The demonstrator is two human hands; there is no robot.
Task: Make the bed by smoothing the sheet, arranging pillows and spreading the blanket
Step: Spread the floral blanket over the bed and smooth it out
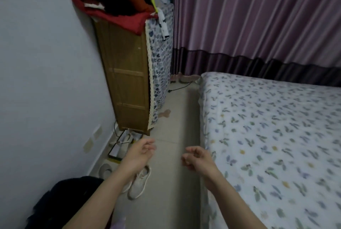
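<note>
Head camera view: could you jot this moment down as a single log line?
left hand: empty, loosely curled | right hand: empty, loosely curled | both over floor beside bed | floral sheet: flat | pillows, blanket: not visible

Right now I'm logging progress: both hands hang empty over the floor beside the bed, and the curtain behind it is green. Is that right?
Not quite. In the head view the curtain is purple, not green. The rest holds: the left hand and right hand hold nothing, fingers loosely curled, over the floor beside the bed.
</note>
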